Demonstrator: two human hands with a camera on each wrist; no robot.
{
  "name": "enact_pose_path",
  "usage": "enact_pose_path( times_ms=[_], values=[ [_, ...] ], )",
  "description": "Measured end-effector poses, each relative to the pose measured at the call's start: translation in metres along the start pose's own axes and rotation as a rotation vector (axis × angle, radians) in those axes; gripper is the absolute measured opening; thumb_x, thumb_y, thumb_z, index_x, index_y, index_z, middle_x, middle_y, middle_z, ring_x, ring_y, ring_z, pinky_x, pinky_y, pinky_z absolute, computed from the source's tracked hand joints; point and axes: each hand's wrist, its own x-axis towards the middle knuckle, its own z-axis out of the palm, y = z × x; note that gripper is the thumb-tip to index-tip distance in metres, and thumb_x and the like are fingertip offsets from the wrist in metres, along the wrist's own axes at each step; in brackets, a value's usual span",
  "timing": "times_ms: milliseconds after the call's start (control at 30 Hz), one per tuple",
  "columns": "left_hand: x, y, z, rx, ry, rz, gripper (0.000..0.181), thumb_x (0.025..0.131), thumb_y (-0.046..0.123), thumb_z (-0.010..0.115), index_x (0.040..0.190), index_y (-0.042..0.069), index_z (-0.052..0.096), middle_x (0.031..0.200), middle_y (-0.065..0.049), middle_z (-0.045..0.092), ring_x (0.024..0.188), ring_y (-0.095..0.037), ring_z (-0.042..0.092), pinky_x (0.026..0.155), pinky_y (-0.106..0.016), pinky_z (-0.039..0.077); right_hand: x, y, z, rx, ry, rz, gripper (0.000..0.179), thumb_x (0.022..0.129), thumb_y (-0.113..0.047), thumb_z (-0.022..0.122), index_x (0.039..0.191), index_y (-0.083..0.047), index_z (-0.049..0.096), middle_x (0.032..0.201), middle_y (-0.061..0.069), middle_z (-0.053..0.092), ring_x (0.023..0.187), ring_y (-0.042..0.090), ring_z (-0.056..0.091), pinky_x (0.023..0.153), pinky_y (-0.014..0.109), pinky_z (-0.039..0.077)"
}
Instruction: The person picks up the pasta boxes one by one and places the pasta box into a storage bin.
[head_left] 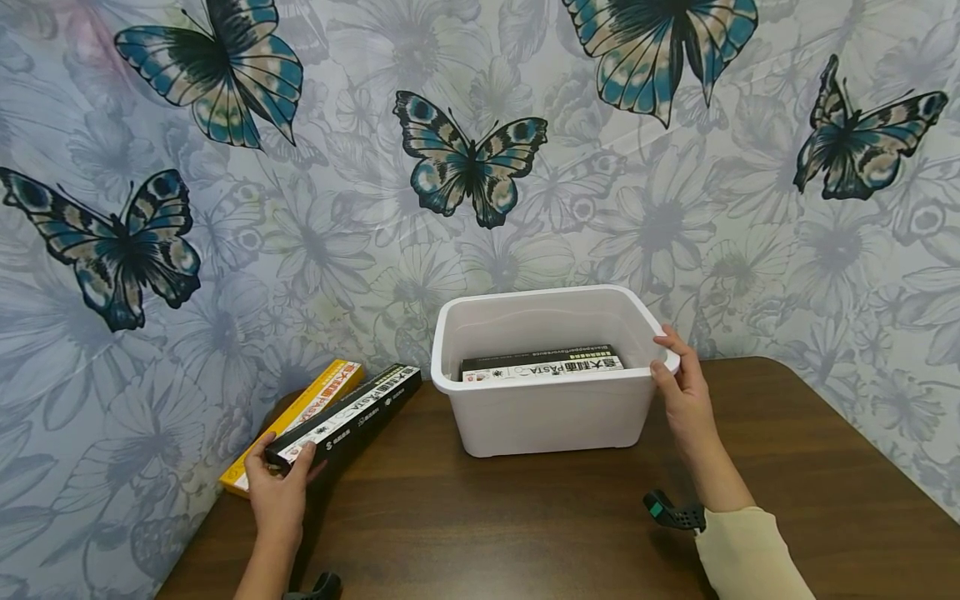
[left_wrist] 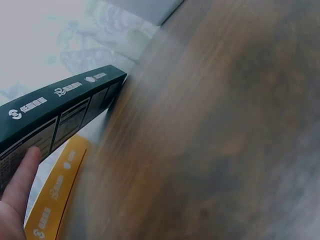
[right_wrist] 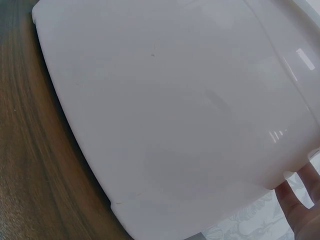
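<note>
Butterfly-patterned wall (head_left: 495, 267) backs the brown bench (head_left: 487, 517). The tub's (head_left: 551, 417) front hides the lower part of an inner box (head_left: 543, 364). The left hand (head_left: 279, 500) grips the black box's (head_left: 348, 417) near end, partly covering the yellow box (head_left: 309, 403); the right hand (head_left: 686, 400) pinches the tub's rim. "PASTA" reads on the black box.

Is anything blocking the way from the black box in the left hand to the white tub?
Nothing visible stands between the black box in the left hand and the white tub, though the box would probably need lifting over the tub's rim. The yellow box lies on the side away from the tub.
</note>
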Motion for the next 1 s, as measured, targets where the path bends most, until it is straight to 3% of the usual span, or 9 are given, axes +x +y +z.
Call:
enact_pose_path(
  times_ms=[733, 1000],
  values=[
    [-0.006, 0.012, 0.018, -0.039, 0.06, 0.069, 0.063, 0.086, -0.009, 0.07, 0.134, 0.019, 0.04, 0.122, 0.0, 0.044, 0.099, -0.011, 0.059, 0.07, -0.018, 0.057, -0.001, 0.002, -0.002, 0.002, 0.002, 0.007, 0.04, 0.102, -0.008, 0.05, 0.142, -0.004, 0.044, 0.166, 0.003, 0.024, 0.151, 0.019, 0.024, 0.104, 0.01, 0.032],
    [-0.012, 0.027, 0.032, -0.074, 0.105, 0.165, 0.06, 0.084, -0.011, 0.07, 0.134, 0.011, 0.043, 0.124, -0.001, 0.049, 0.101, -0.013, 0.054, 0.074, -0.009, 0.052, 0.001, 0.0, 0.0, 0.009, -0.006, -0.005, 0.04, 0.102, -0.008, 0.05, 0.142, -0.002, 0.043, 0.166, 0.004, 0.024, 0.151, 0.021, 0.024, 0.104, 0.009, 0.033]
  ],
)
